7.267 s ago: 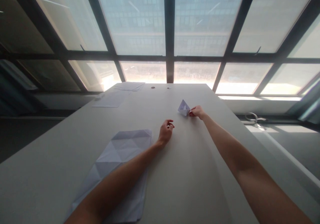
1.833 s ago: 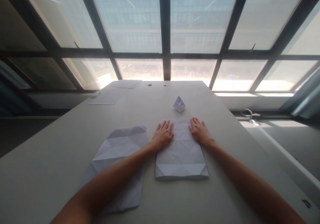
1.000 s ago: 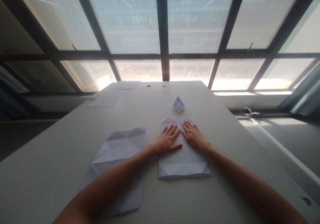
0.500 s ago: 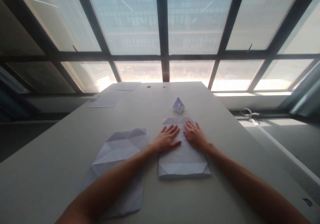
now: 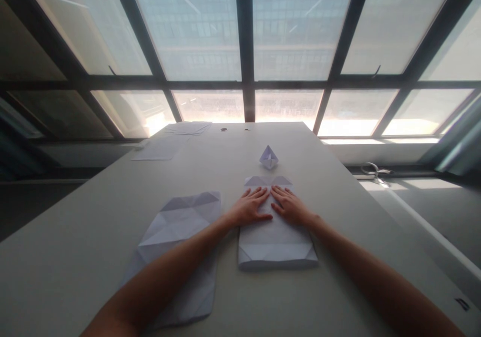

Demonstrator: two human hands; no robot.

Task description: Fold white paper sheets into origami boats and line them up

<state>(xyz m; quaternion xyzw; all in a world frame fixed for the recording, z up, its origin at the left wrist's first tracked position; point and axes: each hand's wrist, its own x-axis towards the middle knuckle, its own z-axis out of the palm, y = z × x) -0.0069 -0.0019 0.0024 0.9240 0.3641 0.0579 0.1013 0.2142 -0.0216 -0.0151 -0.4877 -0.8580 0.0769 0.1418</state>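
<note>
A creased white sheet of paper lies in front of me, its near edge and near corners folded over and its far edge folded too. My left hand rests flat on the far left part of this sheet, fingers spread. Flat on the far right part lies my right hand, its fingertips close to those of the left. Just beyond the sheet stands a small folded paper boat. Under my left forearm is another creased paper sheet, partly hidden by the arm.
Several loose paper sheets lie at the far left of the white table. Tall framed windows rise behind the table. On the floor side to the right, a silvery ring-shaped object shows beyond the table's edge.
My right hand has slid a little to the left and toward me on the paper, so its fingertips now sit near the left hand's. My left hand has stayed in place.
</note>
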